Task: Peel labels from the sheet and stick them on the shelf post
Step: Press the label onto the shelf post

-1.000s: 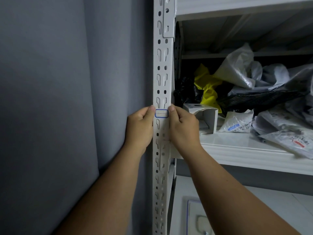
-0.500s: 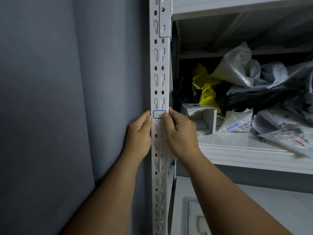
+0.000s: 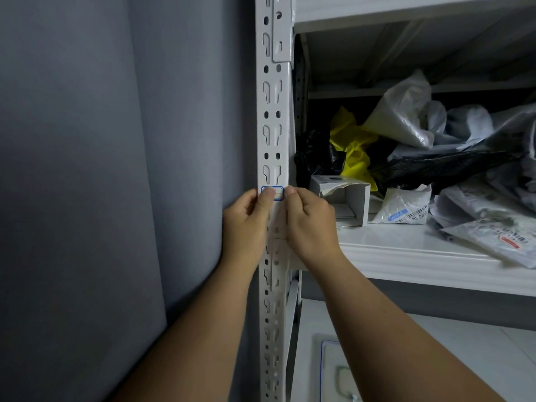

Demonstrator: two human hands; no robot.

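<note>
By the grey wall (image 3: pixel 116 169), the left hand (image 3: pixel 246 224) and right hand (image 3: pixel 311 224) are clasping the shelf post (image 3: pixel 272 111), thumbs pressing the label (image 3: pixel 278 193) flat; its edges probably need smoothing next.

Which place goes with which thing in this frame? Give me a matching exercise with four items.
1 label
2 yellow bag
3 open white box
4 left hand

A farther back on the shelf, behind the box
B stuck on the upright post
C thumb pressing the label
D shelf's left end, near the post

Pairs: 1-B, 2-A, 3-D, 4-C
</note>
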